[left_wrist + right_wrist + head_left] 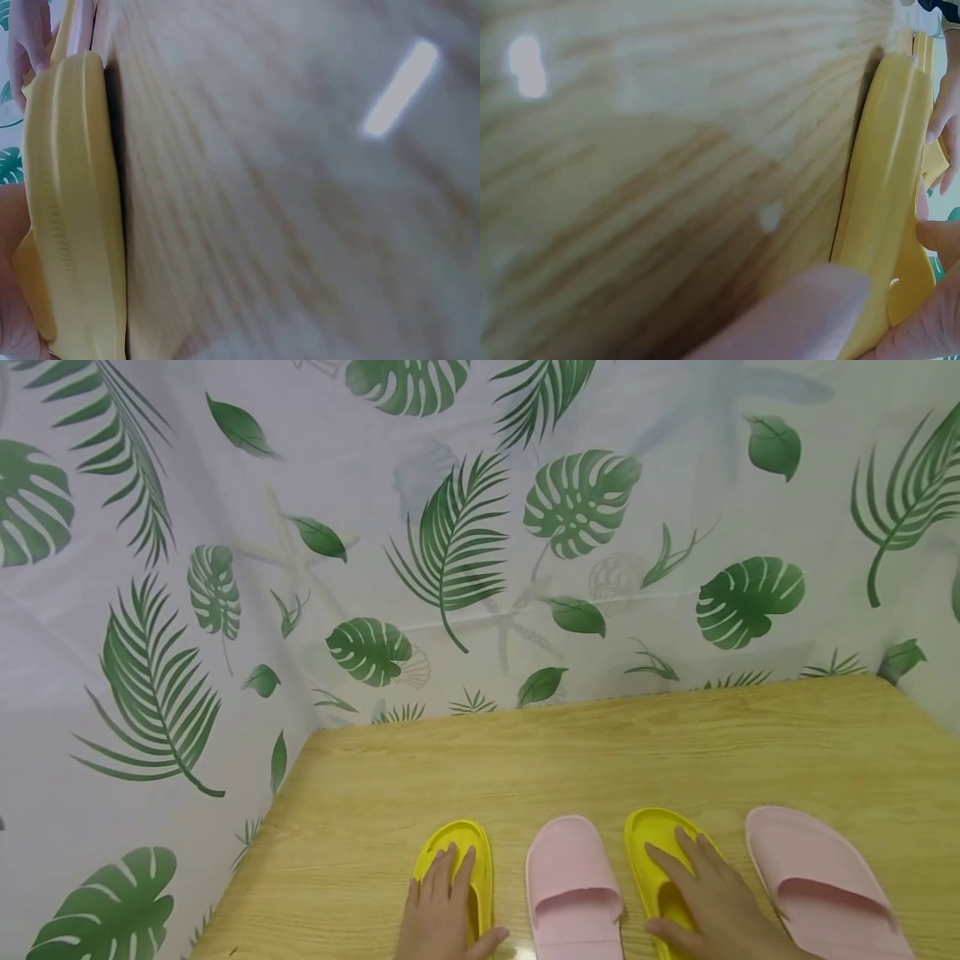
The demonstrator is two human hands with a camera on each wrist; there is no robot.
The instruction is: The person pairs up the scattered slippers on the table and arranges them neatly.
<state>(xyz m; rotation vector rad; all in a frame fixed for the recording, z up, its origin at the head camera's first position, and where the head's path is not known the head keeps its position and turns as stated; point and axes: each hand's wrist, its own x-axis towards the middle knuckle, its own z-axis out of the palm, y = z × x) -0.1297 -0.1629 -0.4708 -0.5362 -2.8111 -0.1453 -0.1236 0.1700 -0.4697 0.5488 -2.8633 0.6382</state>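
Observation:
Two yellow slippers lie on the wooden table among two pink ones. My left hand [437,914] rests on the upper of the left yellow slipper [480,852], fingers nearly straight and thumb out to the side. On the right yellow slipper [641,843] lies my right hand [712,897], its fingers spread over the upper. The left wrist view shows a thick yellow sole edge [75,202] on the wood. Seen from the right wrist, a yellow sole [885,165] runs beside a blurred finger [802,315]. Both heel ends are hidden in the head view.
One pink slipper [572,860] sits between the yellow pair, and another pink slipper [817,860] is at the far right. The wooden table [570,760] meets leaf-printed white cloth [465,677] at its back and left edges.

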